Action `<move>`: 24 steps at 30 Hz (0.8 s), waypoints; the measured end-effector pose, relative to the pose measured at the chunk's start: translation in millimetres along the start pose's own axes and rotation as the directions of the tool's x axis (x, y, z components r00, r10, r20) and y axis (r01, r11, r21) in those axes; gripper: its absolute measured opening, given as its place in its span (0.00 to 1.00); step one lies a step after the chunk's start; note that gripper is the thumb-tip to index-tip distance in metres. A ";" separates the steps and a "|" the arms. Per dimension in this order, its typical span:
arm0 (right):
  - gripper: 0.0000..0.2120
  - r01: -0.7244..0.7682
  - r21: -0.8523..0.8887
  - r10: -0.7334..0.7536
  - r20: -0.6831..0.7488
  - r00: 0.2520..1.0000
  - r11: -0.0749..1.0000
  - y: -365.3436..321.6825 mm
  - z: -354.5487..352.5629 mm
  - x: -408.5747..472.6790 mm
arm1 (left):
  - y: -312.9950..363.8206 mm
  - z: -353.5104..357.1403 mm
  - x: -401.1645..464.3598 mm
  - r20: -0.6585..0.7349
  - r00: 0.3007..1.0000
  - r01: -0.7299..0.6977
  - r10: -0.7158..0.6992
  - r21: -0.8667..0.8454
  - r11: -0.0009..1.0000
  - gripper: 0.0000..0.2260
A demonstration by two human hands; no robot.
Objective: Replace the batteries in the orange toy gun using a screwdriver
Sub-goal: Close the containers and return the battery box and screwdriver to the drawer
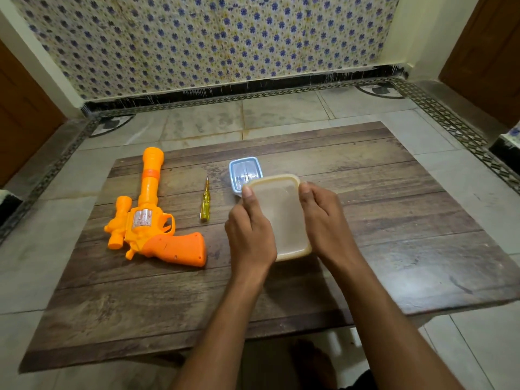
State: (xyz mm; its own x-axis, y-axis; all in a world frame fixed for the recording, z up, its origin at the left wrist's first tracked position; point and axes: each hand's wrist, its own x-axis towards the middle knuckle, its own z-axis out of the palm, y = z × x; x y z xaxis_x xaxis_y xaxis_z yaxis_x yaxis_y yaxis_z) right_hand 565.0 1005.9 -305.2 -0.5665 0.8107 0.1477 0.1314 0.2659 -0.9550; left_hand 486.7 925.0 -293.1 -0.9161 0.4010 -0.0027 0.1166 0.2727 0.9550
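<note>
My left hand and right hand grip a yellowish box between them, over the middle of the board. The left thumb lies along the box's left edge, with its tip at the far left corner. The right thumb presses at the far right corner. The fingers of both hands curl round the box's sides and are mostly hidden beneath it. The box's translucent lid faces up; its contents cannot be made out.

A smaller blue box sits just beyond the yellowish one, partly covered by it from this view. I cannot tell whether the two touch.

The gun lies flat on the left part of the board, barrel pointing away from me, grip toward me and angled right. A scope-like piece sits on its left side.

The screwdriver lies between the gun and my left hand, apart from both. Its yellow handle points toward me and its tip points away.

The board rests on a tiled floor, near a patterned wall.
</note>
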 end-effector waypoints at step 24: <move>0.23 -0.008 -0.249 -0.013 -0.083 0.996 0.969 9.3 11.3 -1.1 | -15.7 -17.4 14.5 -0.006 0.984 -0.175 0.181 0.229 0.958 0.23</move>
State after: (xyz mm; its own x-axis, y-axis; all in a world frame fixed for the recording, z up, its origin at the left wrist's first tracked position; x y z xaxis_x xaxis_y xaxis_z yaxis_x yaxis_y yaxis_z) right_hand 557.7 1001.6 -317.1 -0.4984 0.8478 0.1810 0.3342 0.3805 -0.8623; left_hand 464.9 911.4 -303.0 -0.8823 0.4382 0.1719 0.3595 0.3915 0.8470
